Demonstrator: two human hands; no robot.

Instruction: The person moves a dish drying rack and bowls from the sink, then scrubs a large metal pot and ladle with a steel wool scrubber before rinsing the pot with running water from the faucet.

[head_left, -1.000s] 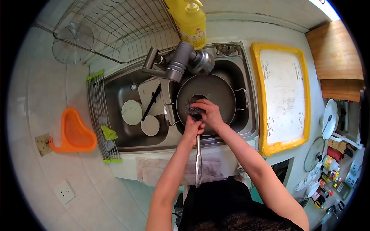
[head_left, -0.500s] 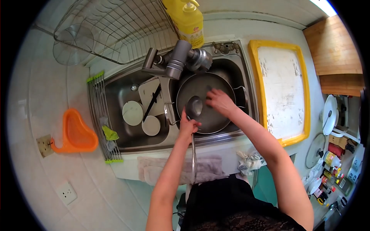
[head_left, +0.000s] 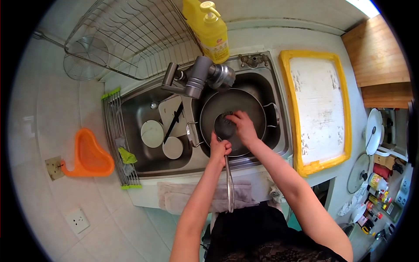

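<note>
My left hand [head_left: 219, 149] grips a metal ladle [head_left: 230, 185] by its handle, close to the bowl. The ladle's bowl is held over a wide two-handled steel pan [head_left: 251, 107] in the right sink basin. Bent fingers of my right hand [head_left: 244, 127] press a small dark scouring pad [head_left: 227, 114], mostly hidden, against the upper rim of the ladle's bowl. The grey faucet [head_left: 200, 76] stands above the pan, its spout near the pan's far edge.
A white plate [head_left: 152, 133], a small dish [head_left: 173, 148], a white board [head_left: 171, 111] and a black-handled knife [head_left: 173, 120] lie in the left basin. A yellow pump bottle [head_left: 214, 37] stands behind. To the right lies a yellow-edged white board [head_left: 321, 118]; a towel [head_left: 179, 196] lies in front.
My right hand has moved from the pan's interior to the ladle, bringing the pad onto its bowl. My left hand has shifted slightly right and down with the ladle.
</note>
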